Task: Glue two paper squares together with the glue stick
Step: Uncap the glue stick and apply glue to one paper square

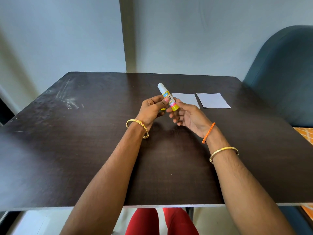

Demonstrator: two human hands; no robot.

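Note:
A glue stick [166,95] with a yellow label and a white top end is held tilted above the dark table [84,133], its white end pointing up and away. My left hand [152,110] grips its middle, thumb across the label. My right hand [188,116] pinches its yellow bottom end between thumb and fingertips. A small yellow bit [163,109] shows under my left fingers; I cannot tell what it is. Two white paper squares lie flat side by side just behind my right hand: the left square [185,98], partly hidden by my fingers, and the right square [213,100].
A dark green chair back [284,73] stands at the table's right rear corner. A grey wall runs close behind the table's far edge. Pale smears [69,100] mark the table's left side. My red-clad knees [162,221] show under the near edge.

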